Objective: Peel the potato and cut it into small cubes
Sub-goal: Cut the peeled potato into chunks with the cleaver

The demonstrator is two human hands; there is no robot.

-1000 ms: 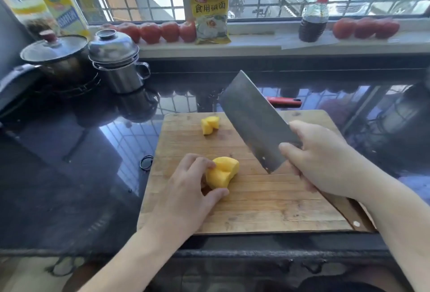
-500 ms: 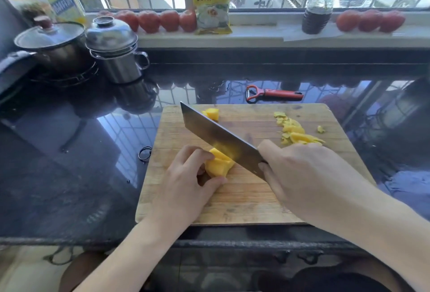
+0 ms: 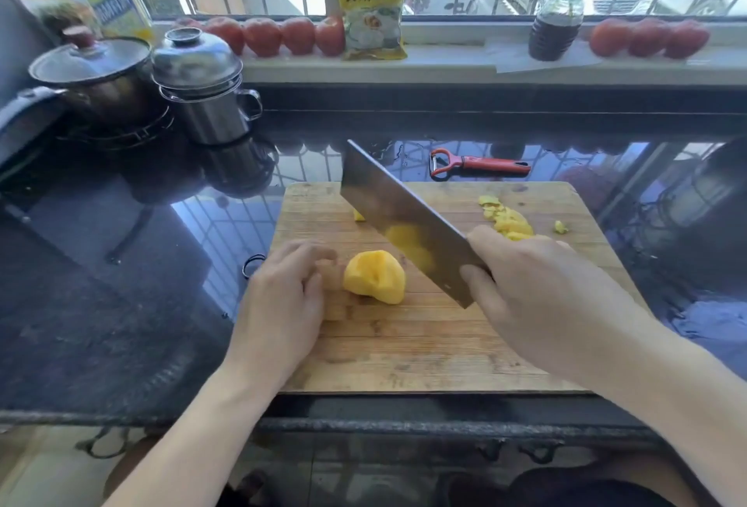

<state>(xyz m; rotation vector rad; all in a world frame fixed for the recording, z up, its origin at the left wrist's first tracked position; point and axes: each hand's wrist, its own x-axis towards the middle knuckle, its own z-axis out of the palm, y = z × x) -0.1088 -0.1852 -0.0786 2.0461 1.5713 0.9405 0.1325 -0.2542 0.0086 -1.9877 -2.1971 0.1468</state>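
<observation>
While the right hand (image 3: 537, 300) has its fingers wrapped round the handle of a big cleaver (image 3: 404, 223), the blade is lifted off the cutting board (image 3: 424, 353) and tilted, with its tip pointing toward the far left corner of the board. You can see a yellow reflection of the potato on the flat of the steel.

The peeled potato chunk (image 3: 375, 277) sits on the board, a bit left of the board's middle and just under the blade's lower edge, though not touching it as far as I can tell. The left hand (image 3: 285, 304) rests on the board's left side right next to the chunk. Its fingertips are blurry, so I honestly can't tell whether they're touching the potato or just beside it. The fingers look loosely bent and aren't gripping anything.

A small yellow piece (image 3: 358, 215) peeks out from behind the blade toward the far side of the board, and a little heap of peelings (image 3: 505, 219) lies near the board's far right corner.

Past the far edge of the board, a red peeler (image 3: 479, 162) lies on the dark glossy counter (image 3: 101, 304). Way off beyond the board's far left corner stand a lidded steel pot (image 3: 204, 86) and a darker pan with a glass lid (image 3: 91, 70). Tomatoes (image 3: 279, 36), a yellow packet (image 3: 372, 1) and a dark sauce bottle (image 3: 556, 21) line the windowsill behind the board.
</observation>
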